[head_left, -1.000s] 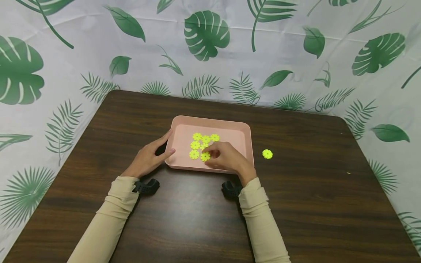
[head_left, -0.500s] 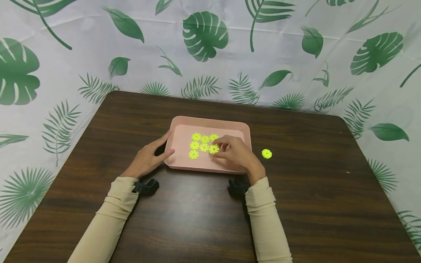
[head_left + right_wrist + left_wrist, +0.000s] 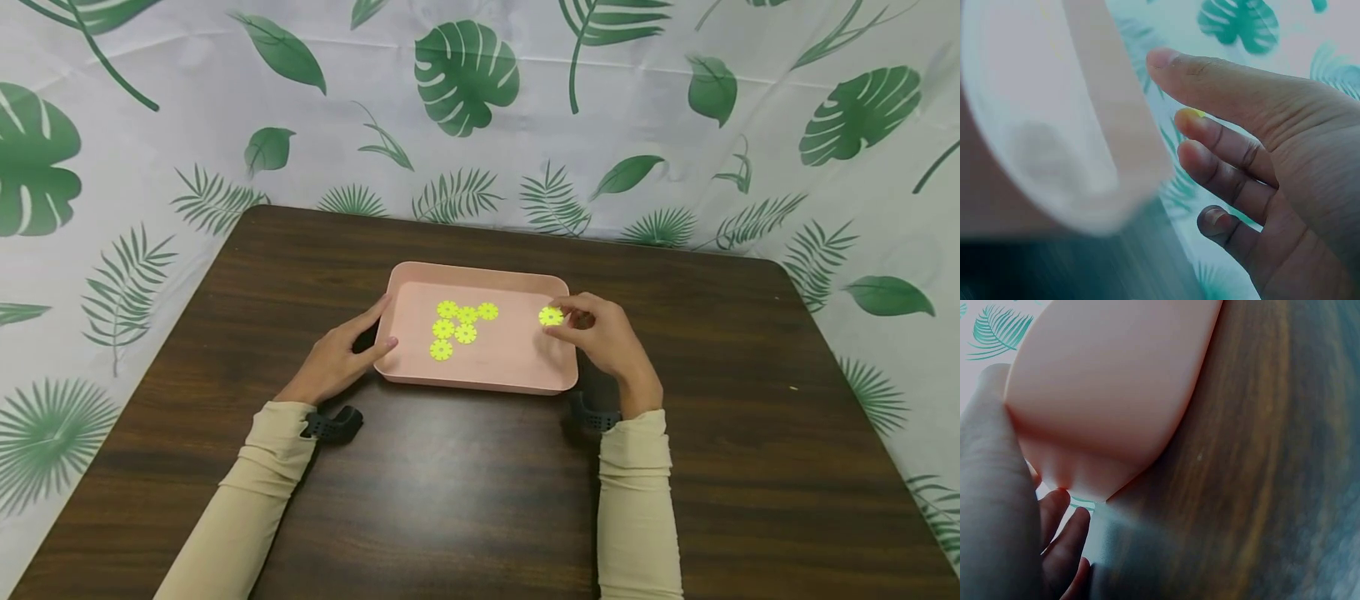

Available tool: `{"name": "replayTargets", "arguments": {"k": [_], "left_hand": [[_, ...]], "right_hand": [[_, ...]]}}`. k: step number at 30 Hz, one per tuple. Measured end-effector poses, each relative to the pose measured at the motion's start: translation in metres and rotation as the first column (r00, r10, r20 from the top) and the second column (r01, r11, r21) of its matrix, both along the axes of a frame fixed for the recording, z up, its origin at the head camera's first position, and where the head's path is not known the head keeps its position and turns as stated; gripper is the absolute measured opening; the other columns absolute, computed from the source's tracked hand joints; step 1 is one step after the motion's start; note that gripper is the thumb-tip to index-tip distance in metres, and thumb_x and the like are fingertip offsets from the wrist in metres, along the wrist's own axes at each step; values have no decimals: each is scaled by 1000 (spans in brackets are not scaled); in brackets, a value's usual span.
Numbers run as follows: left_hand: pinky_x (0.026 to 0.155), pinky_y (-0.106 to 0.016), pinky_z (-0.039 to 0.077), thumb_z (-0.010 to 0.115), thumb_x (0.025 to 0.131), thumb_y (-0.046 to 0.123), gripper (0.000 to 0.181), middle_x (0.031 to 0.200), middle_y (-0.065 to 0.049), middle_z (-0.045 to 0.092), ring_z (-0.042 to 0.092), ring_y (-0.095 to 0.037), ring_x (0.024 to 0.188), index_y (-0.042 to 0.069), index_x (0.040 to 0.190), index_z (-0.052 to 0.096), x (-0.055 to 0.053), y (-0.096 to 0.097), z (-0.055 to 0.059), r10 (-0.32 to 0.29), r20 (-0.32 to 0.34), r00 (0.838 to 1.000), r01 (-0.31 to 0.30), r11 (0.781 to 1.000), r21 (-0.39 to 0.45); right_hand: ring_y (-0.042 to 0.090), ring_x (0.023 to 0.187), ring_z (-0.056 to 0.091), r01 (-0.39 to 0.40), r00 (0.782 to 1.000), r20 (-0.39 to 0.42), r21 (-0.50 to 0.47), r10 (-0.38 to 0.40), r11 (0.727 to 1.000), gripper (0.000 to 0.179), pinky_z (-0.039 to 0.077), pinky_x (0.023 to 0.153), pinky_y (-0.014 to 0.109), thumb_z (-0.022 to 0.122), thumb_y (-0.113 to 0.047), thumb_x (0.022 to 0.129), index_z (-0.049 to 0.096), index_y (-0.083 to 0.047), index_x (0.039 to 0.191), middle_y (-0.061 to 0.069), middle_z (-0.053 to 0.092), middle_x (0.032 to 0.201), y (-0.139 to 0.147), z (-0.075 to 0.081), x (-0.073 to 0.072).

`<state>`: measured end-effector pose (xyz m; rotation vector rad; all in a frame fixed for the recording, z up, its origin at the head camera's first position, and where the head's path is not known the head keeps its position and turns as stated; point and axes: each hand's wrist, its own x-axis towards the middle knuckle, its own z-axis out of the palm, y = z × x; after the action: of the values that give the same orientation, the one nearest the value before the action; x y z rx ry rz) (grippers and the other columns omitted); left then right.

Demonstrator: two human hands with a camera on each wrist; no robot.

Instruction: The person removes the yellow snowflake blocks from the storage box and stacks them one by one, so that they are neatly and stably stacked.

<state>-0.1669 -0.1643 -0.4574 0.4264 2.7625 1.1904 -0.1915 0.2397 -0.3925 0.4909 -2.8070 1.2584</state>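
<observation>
In the head view my right hand [image 3: 611, 346] pinches a bright yellow flower-shaped disc with notched edges [image 3: 551, 316] between thumb and fingertips, over the right end of the pink tray [image 3: 510, 358]. My left hand [image 3: 337, 358] grips the tray's left end, thumb over the rim and fingers along the outer wall. Several matching yellow discs [image 3: 466, 333] lie grouped left of centre inside. The left wrist view shows fingertips [image 3: 1066, 540] by the tray's wall [image 3: 1104, 381]. In the right wrist view, only a sliver of yellow [image 3: 1197, 112] shows behind the right fingers.
The tray stands on a dark wood table [image 3: 465, 500]. A leaf-patterned white cloth [image 3: 337, 100] hangs behind and beside it. Black devices are strapped to the left wrist [image 3: 333, 425] and right wrist [image 3: 592, 414]. A tiny pale speck [image 3: 793, 387] lies at the right.
My right hand has lifted a yellow disc from the group and carried it right, to the tray's right end. The lone disc on the table is now hidden by that hand. My left hand stays put.
</observation>
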Motion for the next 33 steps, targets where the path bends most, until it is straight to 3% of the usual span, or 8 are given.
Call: {"name": "replayTargets", "arguments": {"k": [12,17,25,33], "left_hand": [[117,-68,27,56,103,58,76,169,-4,26,31,-39,152,43,165,15,0,0,1,-1,-1,1000,1,1000,0],[117,-68,27,56,103,58,76,169,-5,26,31,-40,152,42,165,16,0,0,1,2,-1,1000,-2,1000,-3],[117,-68,27,56,102,59,76,169,-4,27,31,-40,152,43,165,15,1,0,1,5,2,1000,-5,1000,2],[117,-68,27,56,103,58,77,169,-5,27,31,-40,152,41,165,15,0,0,2,3,1,1000,-3,1000,-1]], "right_hand": [[26,84,56,173,985,14,-2,-173,985,35,49,66,20,80,-19,94,73,0,122,16,63,99,55,-8,12],[21,83,56,229,971,70,14,-229,973,36,48,65,21,81,-22,93,73,0,121,14,65,100,73,-13,18],[23,87,56,228,953,190,68,-237,971,43,48,71,23,81,-24,93,71,2,125,17,65,103,86,-19,22],[26,90,55,233,946,210,91,-247,968,44,47,74,27,82,-26,93,72,1,125,17,64,106,83,-22,21]]}}
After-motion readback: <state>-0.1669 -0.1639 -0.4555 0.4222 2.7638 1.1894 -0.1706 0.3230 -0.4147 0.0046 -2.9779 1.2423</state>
